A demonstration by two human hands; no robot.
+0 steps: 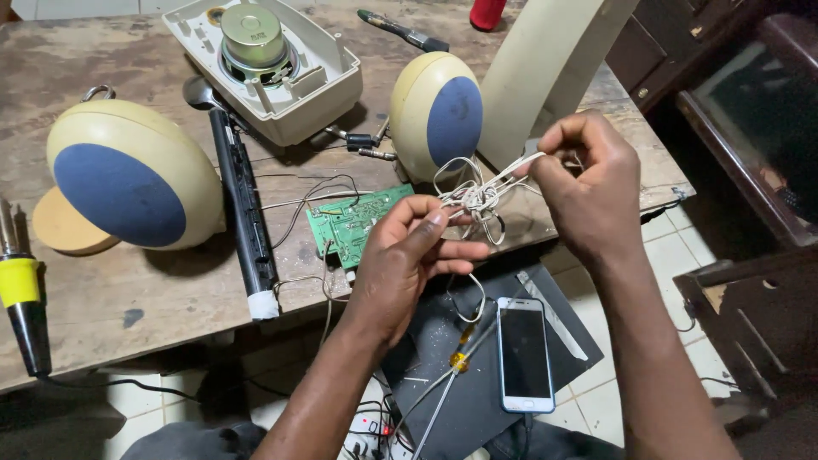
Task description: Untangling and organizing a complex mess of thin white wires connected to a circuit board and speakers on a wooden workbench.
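While the left hand [407, 255] pinches the knot of tangled white wire [477, 198] above the bench [128, 298] edge and the right hand [588, 183] grips a taut strand, easing loops out slowly seems wiser than tugging.

Both forearms reached up from the lower edge, bare. The left hand [400, 255] sat lower, palm turned inward, fingers half curled and thumb pressed against the forefinger. The right hand [592, 192] was higher — knuckles up, fingertips pinched together.
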